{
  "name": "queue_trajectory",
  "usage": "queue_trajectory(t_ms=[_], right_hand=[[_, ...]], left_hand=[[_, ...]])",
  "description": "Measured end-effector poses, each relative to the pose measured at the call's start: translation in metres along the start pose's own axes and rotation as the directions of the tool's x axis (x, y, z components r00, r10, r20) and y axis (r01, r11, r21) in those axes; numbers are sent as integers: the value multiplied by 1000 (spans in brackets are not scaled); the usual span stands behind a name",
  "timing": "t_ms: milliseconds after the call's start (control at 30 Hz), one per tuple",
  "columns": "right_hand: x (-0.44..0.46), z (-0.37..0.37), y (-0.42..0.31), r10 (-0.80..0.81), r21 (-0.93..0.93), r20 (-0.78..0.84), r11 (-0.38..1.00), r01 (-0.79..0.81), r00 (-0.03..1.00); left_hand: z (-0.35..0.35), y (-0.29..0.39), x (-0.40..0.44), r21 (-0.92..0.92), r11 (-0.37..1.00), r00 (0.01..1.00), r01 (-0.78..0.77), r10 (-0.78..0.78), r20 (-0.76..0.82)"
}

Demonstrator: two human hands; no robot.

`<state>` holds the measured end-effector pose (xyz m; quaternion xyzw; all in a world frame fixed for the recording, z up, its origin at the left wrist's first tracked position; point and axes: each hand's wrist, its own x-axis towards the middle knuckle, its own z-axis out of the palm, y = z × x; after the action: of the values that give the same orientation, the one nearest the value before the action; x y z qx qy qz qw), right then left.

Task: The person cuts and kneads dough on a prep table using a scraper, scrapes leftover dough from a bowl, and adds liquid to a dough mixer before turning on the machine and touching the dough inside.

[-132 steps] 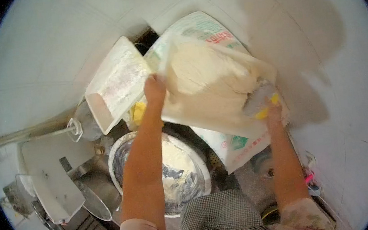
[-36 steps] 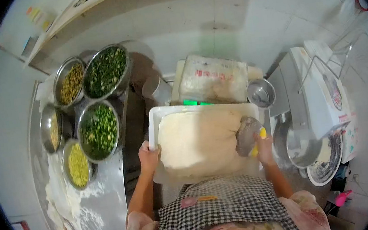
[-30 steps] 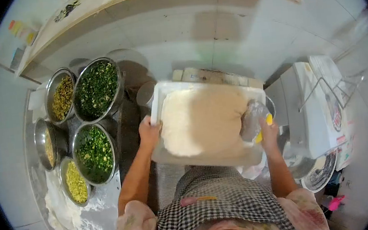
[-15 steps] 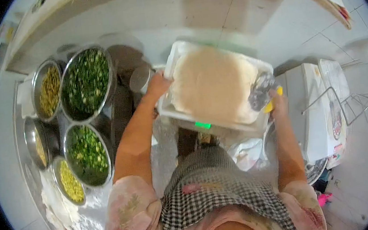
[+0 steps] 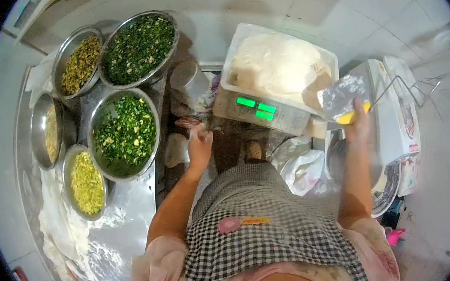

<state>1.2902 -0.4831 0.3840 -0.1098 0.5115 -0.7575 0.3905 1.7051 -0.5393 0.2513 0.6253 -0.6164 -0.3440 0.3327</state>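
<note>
A white rectangular plastic tray [image 5: 231, 52] heaped with pale, smooth dough [image 5: 277, 61] sits ahead of and between the person's 2 hands, apparently set on a pale boxy scale [image 5: 292, 124] with 3 lit green readouts [image 5: 264, 108]. The right hand [image 5: 358, 118] grips the yellow handle of a broad, flat, floury metal scraper [image 5: 340, 98], whose blade overlaps the tray's near right corner from where I stand; I can't tell if they touch. The left hand [image 5: 200, 143] is released, fingers loosely bent, nothing visible in it, just short of the scale. Left of it stand 5 round steel bowls, the nearest a round steel bowl of chopped greens [image 5: 118, 164]. To do this step well, I'd say, keep the tray level and centred, keep fingers and blade off it while the readouts settle, and hold the blade turned away from the free hand. Such soft dough would probably cling, so a floured edge and short, clean strokes should serve best. Half a second ago the left hand held the tray's left rim; now it is off it, lower and nearer the body. The scraper was inside the tray's right end; now most of its blade shows beyond the rim. Only 1 green patch showed then; now 3 do.
</note>
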Motion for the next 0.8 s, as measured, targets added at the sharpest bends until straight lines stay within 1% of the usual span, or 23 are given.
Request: queue_trajectory(t_ms=[67, 100, 167, 233, 267, 367, 467, 567, 667, 767, 800], right_hand=[[-16, -15, 25, 101, 116, -3, 988, -100, 995], [-23, -21, 34, 152, 173, -1, 973, -150, 988], [-43, -26, 45, 197, 188, -10, 963, -191, 980], [-57, -30, 53, 233, 196, -43, 956, -220, 972], [-58, -38, 58, 264, 221, -33, 943, -250, 964], [-78, -24, 51, 256, 207, -93, 950, -232, 962], [-77, -30, 52, 247, 208, -112, 953, -221, 962], [-69, -38, 54, 251, 231, -80, 946, -227, 965], [-62, -40, 53, 227, 181, -120, 962, -204, 966], [-52, -35, 46, 197, 77, -139, 979, -188, 970], [-49, -28, 42, 165, 58, -131, 986, -158, 978]], left_hand=[[-8, -44, -38, -95, 985, 986, 145, -136, 100], [-16, -52, -53, -115, 972, 975, 203, -189, 119], [-30, -64, -76, -152, 937, 943, 313, -289, 163], [-36, -78, -90, -169, 952, 962, 255, -233, 139], [-37, -84, -94, -176, 958, 970, 226, -205, 128], [-45, -67, -91, -112, 954, 947, 278, -253, 197], [-38, -61, -82, -103, 955, 940, 278, -248, 236], [-31, -38, -66, -76, 933, 897, 352, -313, 311], [-18, -25, -53, -151, 962, 942, 226, -177, 284], [-6, 7, -26, -109, 988, 953, 108, -71, 296], [-2, 21, -15, -117, 990, 953, 77, -39, 299]])
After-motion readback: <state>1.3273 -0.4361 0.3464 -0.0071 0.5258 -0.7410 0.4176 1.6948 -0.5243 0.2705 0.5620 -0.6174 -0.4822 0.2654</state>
